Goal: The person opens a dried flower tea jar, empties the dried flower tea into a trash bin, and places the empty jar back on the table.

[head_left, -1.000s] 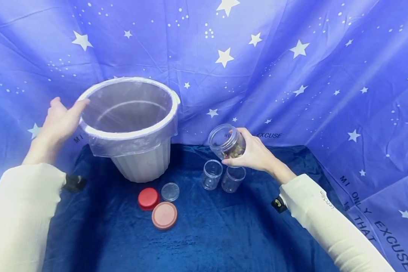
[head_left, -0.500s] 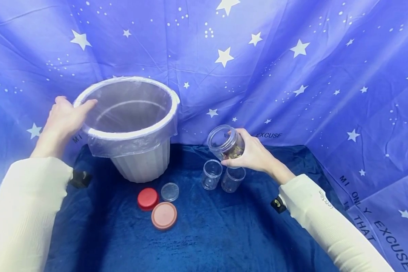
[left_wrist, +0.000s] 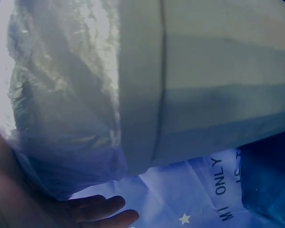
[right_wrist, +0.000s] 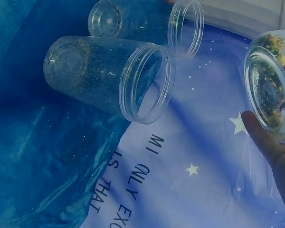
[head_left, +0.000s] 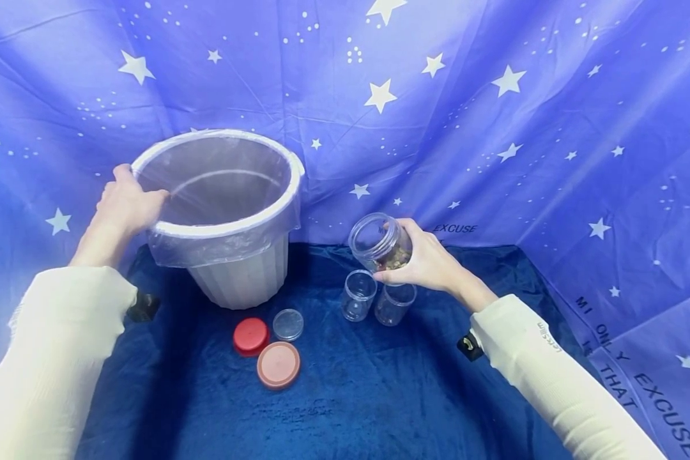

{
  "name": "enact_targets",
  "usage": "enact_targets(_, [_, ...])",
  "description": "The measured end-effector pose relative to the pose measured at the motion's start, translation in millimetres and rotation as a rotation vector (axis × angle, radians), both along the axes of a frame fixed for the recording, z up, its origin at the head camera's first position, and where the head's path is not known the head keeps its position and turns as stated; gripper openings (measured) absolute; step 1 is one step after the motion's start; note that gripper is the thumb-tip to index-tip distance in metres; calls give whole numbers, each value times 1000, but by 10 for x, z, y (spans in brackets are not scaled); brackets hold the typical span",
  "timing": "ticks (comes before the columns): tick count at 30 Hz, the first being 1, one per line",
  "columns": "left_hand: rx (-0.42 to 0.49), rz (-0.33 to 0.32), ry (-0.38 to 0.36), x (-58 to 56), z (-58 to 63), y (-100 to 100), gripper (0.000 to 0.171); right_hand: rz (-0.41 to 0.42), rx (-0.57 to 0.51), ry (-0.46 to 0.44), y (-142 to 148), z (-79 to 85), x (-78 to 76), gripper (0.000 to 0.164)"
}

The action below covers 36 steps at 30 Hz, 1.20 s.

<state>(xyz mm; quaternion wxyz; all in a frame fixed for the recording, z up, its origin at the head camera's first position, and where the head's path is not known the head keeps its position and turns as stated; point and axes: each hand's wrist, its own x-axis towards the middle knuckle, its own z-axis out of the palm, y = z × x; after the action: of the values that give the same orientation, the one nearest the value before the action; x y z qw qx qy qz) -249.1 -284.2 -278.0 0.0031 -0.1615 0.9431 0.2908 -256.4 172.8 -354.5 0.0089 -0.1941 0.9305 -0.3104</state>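
Observation:
On the left, a white trash can (head_left: 238,271) stands with a clear plastic liner (head_left: 230,246) folded over its rim. My left hand (head_left: 128,203) holds the can's left rim, thumb over the inside and fingers along the outside; in the left wrist view the fingers (left_wrist: 104,209) show beside the liner. My right hand (head_left: 422,259) grips a clear plastic jar (head_left: 374,239), tilted with its open mouth toward the can. Dried yellowish-brown bits lie inside the jar (right_wrist: 270,85), seen through its base. Below it stand two clear jars without lids (head_left: 358,300), (right_wrist: 99,73).
A red lid (head_left: 250,336), a clear lid (head_left: 288,324) and a pinkish lid (head_left: 278,365) lie in front of the can on the dark blue cloth (head_left: 345,409). A blue star-patterned curtain (head_left: 333,76) hangs behind and at both sides.
My left hand has moved right onto the can's rim, its thumb now further inside. My right hand and the tilted jar have barely moved.

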Motion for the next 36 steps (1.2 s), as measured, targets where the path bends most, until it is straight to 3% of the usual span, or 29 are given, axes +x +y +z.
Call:
enact_targets(10, [-9,11,-46,-1,-9,-7,75,5,5,19,-31,110,-51,98])
enact_targets(23, [7,28,-50,4,-9,-8,74,24,7,85,-191,557,-188,99])
enact_targets(36, [29,51,-6,4,-29,32,71,78,2,135,-403,848,-311,100])
